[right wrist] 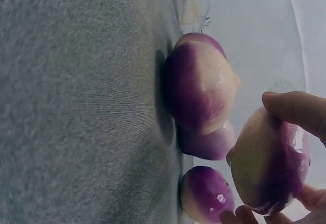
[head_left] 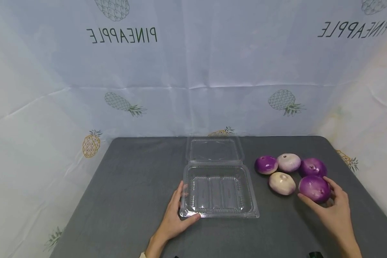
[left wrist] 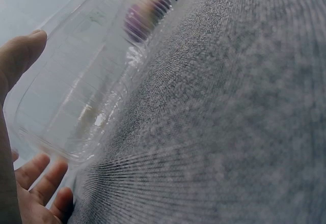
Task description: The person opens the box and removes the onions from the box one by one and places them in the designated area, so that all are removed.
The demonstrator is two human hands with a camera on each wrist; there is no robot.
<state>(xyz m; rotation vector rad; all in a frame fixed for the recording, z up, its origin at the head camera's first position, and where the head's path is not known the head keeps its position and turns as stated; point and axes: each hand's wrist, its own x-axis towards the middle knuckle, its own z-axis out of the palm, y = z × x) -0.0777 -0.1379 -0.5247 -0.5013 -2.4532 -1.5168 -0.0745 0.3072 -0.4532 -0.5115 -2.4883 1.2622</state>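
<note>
My left hand [head_left: 172, 218] rests against the near left corner of a clear plastic clamshell box [head_left: 253, 200]. Its thumb lies at the front rim, and relaxed fingers [left wrist: 48, 183] touch the outer side wall. The box stands unfolded, its lid [head_left: 214, 148] laid back behind it. My right hand [head_left: 337, 208] grips a glossy purple-and-white onion [head_left: 314, 189] between thumb and fingers, held off the table in the right wrist view. Beside it sit a cream onion [head_left: 282, 183], a pale onion [head_left: 288, 162] and two purple onions [head_left: 266, 165], several in all.
A grey table [head_left: 132, 190] carries everything. Behind and beside it hangs a white curtain [head_left: 193, 64] printed with pineapples. A small dark green object [head_left: 315, 254] shows at the bottom edge of the head view, mostly cut off.
</note>
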